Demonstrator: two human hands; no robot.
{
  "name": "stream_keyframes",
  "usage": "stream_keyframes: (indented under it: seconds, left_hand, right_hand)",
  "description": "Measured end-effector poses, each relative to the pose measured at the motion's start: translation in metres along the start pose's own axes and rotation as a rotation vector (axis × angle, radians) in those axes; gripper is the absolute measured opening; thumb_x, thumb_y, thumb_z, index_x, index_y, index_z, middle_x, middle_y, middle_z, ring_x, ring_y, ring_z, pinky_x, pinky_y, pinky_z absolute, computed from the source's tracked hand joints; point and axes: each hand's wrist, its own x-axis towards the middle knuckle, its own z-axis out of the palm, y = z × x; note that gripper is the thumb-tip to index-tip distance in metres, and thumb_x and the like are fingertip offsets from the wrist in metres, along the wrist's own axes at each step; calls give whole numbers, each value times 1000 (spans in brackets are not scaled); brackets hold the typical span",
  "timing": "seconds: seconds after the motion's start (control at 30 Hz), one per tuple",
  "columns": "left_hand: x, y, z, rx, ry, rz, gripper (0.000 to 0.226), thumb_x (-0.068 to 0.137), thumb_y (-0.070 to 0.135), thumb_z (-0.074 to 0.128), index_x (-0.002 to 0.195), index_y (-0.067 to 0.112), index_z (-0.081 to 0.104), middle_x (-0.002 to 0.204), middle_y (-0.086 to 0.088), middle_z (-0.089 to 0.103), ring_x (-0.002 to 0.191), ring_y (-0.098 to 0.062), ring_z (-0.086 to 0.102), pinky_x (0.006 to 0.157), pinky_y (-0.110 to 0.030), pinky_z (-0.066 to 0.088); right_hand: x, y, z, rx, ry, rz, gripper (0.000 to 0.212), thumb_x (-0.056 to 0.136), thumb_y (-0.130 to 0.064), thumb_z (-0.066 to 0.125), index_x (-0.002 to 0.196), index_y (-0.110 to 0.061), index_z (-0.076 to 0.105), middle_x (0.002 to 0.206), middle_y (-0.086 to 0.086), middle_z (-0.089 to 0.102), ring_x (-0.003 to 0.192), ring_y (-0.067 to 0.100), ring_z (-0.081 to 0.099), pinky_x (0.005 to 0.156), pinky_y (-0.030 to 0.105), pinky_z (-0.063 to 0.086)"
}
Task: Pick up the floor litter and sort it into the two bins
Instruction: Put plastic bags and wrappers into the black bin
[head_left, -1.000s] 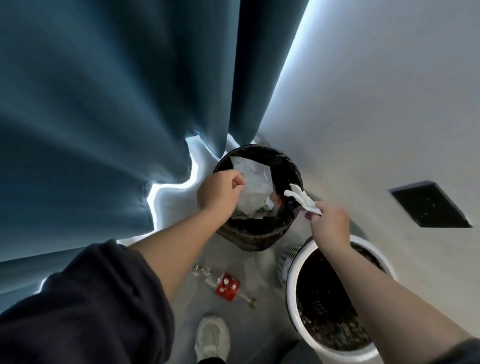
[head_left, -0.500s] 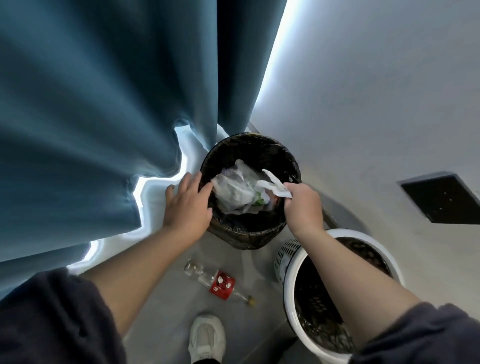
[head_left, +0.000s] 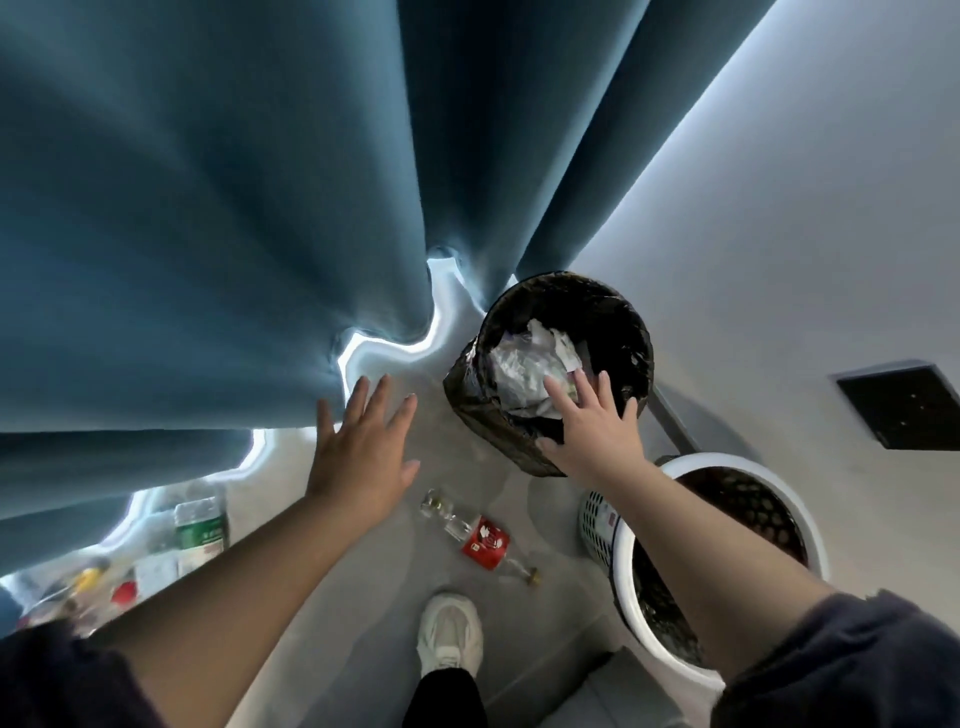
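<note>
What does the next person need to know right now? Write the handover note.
Left hand: open, empty, over the floor.
Right hand: open, empty, over the black bin.
Done: crumpled paper lies in the black bin.
Left: clear bottle with red label on the floor between the bins; green-label bottle and other blurred litter by the curtain. White bin holds nothing clearly visible.

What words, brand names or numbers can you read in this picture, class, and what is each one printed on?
None can be read for certain.
Red label on the clear bottle: white markings, too blurred to read.
Green label on the bottle by the curtain: too blurred to read.
Sticker on the white bin: too small to read.
</note>
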Motion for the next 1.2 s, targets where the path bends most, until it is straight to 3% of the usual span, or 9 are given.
stream_keyframes:
  seconds: [0.33, 0.53, 0.8, 1.2]
  left_hand:
    - [-153, -109, -10, -60, -43, -174, 81, 91, 52, 48, 152, 25, 3, 161, -2, 0, 148, -24, 1, 115, -56, 6]
    - [-282, -203, 24, -126, -93, -346, 79, 91, 60, 40, 152, 26, 4, 161, -2, -2, 148, -26, 1, 115, -55, 6]
    - [-467, -344, 89, -165, -163, -580, 78, 90, 59, 46, 151, 25, 11, 161, -3, 7, 148, -27, 10, 115, -58, 14]
    - [-587, -415, 164, -397, -247, -884, 74, 92, 51, 50, 150, 21, 15, 159, -5, 11, 146, -24, 10, 115, -57, 15]
  right_hand:
    - [-102, -153, -6, -145, -47, -224, 80, 92, -59, 43, 152, -41, -7, 162, 1, -11, 148, 29, -16, 117, 59, 1]
    - [-170, -300, 59, -264, -133, -454, 78, 93, -55, 45, 152, -40, -3, 163, 4, -9, 148, 31, -11, 115, 60, 1]
    - [-270, -487, 144, -326, -216, -590, 76, 94, -56, 45, 153, -38, 0, 163, 5, -6, 148, 34, -6, 115, 61, 4]
    - [-319, -598, 193, -554, -305, -783, 81, 93, -51, 51, 152, -39, -3, 163, 3, -5, 148, 36, -3, 117, 57, 12]
